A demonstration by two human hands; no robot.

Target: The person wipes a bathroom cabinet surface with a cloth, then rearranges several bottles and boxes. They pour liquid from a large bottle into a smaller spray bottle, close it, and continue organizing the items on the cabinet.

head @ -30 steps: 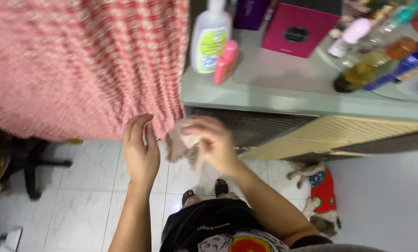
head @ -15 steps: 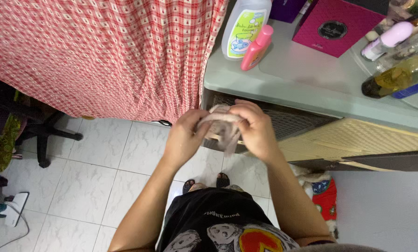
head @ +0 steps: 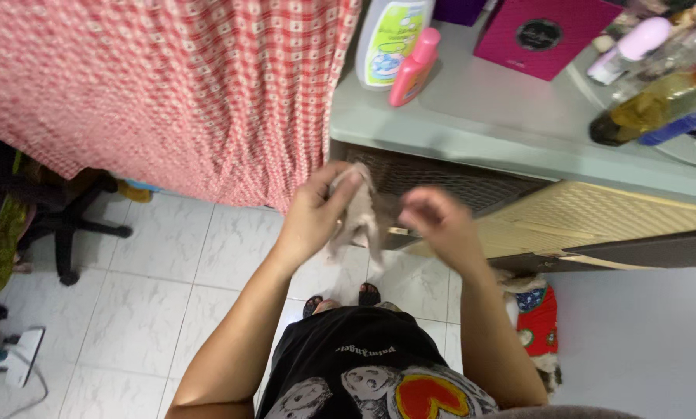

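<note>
right hand (head: pixel 435 225) released beige cloth (head: pixel 361 217); left hand (head: pixel 317 206) pinches it.

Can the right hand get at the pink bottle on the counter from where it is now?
Probably yes. The right hand is empty and free, just below the counter edge. The pink bottle stands near that edge beside the white bottle, with nothing between.

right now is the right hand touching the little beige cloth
Apart. The head view shows the cloth hanging from the left hand's fingers, while the right hand is off to the side with dark background visible between it and the cloth.
</note>
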